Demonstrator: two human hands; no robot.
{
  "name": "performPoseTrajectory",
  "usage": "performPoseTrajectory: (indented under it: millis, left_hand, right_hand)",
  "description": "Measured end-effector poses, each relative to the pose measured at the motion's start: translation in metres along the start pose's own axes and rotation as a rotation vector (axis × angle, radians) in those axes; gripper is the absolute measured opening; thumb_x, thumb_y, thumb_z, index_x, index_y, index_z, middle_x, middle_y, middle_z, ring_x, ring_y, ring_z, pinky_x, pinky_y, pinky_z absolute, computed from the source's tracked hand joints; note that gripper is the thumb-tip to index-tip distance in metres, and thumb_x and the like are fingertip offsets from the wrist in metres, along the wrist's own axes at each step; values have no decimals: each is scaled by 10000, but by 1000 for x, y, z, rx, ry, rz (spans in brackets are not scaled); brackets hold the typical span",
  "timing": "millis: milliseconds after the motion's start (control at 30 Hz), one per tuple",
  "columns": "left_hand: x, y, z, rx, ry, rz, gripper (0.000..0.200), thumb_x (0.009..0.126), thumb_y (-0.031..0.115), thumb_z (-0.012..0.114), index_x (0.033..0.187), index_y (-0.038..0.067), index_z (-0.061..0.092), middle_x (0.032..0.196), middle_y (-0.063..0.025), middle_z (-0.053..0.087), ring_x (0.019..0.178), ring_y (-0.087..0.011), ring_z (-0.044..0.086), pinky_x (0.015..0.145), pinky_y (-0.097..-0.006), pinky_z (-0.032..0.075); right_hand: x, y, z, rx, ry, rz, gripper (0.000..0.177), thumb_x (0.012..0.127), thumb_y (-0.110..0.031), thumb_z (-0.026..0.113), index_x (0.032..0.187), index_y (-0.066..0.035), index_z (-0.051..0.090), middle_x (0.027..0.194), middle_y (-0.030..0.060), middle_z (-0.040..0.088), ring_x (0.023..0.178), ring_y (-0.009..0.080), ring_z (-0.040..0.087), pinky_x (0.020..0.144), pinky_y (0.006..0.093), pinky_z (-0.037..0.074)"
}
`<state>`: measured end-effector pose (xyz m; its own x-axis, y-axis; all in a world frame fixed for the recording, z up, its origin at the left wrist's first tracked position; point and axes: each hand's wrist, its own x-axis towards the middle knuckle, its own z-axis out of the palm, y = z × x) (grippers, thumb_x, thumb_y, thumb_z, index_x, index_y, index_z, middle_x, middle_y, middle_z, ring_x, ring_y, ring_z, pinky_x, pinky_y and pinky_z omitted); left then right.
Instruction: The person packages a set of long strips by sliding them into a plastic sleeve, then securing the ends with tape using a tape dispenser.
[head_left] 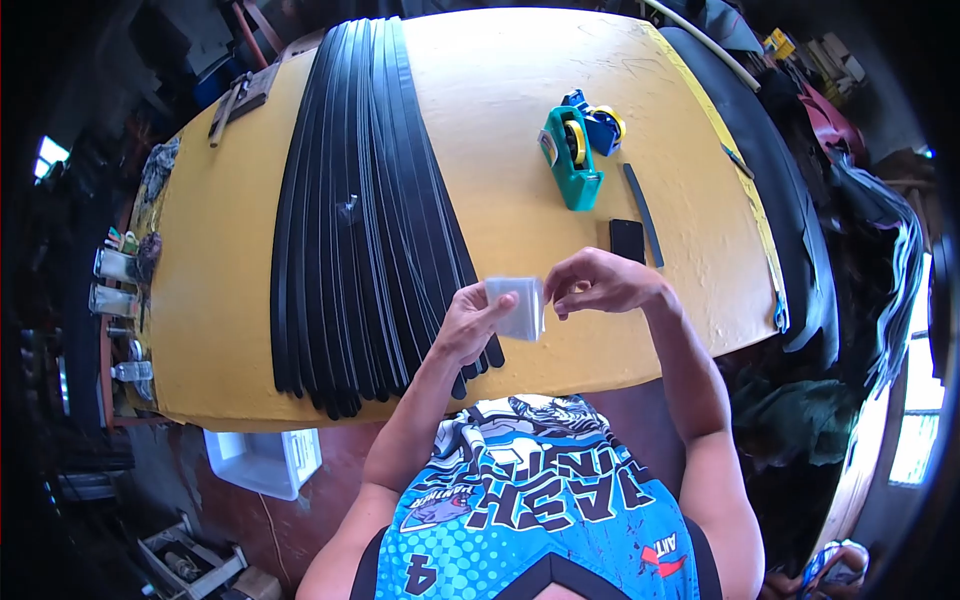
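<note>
Pinching a small pale sheet point(517, 305) by its opposite edges, the left hand point(468, 325) and right hand point(600, 283) were both closed on it, thumb against curled fingers, held between them over the yellow table point(230, 260). Black strips point(365, 200) lay under and beyond the left hand. A green tape dispenser point(570, 160) stood well beyond the right hand.

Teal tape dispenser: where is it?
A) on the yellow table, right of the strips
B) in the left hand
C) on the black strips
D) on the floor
A: the teal tape dispenser stands on the yellow table, right of the black strips; left hand and right hand pinch a clear packet.
</note>
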<state>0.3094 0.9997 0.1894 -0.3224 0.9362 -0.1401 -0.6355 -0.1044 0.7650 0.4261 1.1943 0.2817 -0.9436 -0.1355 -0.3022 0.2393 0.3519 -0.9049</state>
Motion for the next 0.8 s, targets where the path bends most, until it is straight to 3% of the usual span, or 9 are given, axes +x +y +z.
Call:
performPoseTrajectory:
  millis: [67,133,300,333,367,500,567,667,800]
  left_hand:
    - [-1,0,-1,-21,-29,-22,343,831,236,657,1037,-26,574,935,-123,642,855,-196,653,769,-362,557]
    - [-1,-2,-4,-61,-97,-24,381,827,270,658,1052,-23,567,956,-131,639,875,-207,651,782,-365,555]
    - [0,-3,0,-240,-232,-19,387,825,269,661,1062,-23,572,977,-133,635,884,-208,647,783,-365,553]
    - [1,-3,1,-292,-269,-15,374,826,254,663,1063,-24,581,978,-130,636,876,-206,647,779,-358,553]
    - [1,-3,2,-287,-270,-15,374,826,254,663,1063,-24,581,978,-130,636,876,-206,647,779,-358,553]
    - [-1,-1,4,-254,-243,-15,386,813,293,668,1047,-1,579,938,-118,633,828,-184,649,740,-326,559]
    - [-3,-1,5,-217,-216,-22,384,809,294,672,1043,3,581,925,-115,634,812,-179,648,727,-317,560]
    - [-6,-1,10,-145,-214,-34,402,792,292,690,1044,-1,579,911,-122,634,812,-184,650,717,-319,561]
    - [-12,2,22,-161,-202,-41,411,771,278,711,1048,6,576,890,-102,631,789,-163,643,699,-306,559]
  right_hand:
    - [-1,-3,0,-24,-7,-32,221,804,-118,656,964,25,604,762,82,674,688,131,625,650,266,481]
    - [-1,-6,-2,-20,-46,45,275,790,-144,691,1002,-6,583,771,43,676,695,78,588,656,261,377]
    - [6,-9,3,73,-60,-96,223,788,-178,701,903,-6,620,743,24,663,647,77,536,591,269,370]
    - [7,-12,5,8,-44,-156,189,784,-161,695,858,0,629,729,38,657,647,93,558,595,269,411]
    - [8,-14,6,-59,-29,-216,161,780,-143,689,813,6,638,715,52,652,647,109,581,598,268,452]
    - [8,-10,12,-106,43,-259,156,766,-139,702,802,0,643,712,47,645,643,105,565,591,262,442]
    - [8,-5,15,28,76,-238,170,742,-123,738,781,0,627,640,-14,556,583,71,432,537,246,350]
    - [8,-4,19,21,126,-205,182,737,-134,728,817,0,633,692,53,626,591,112,538,559,272,432]
    - [4,-1,23,93,113,-176,221,708,-146,752,755,-1,593,649,43,598,573,115,530,528,285,419]
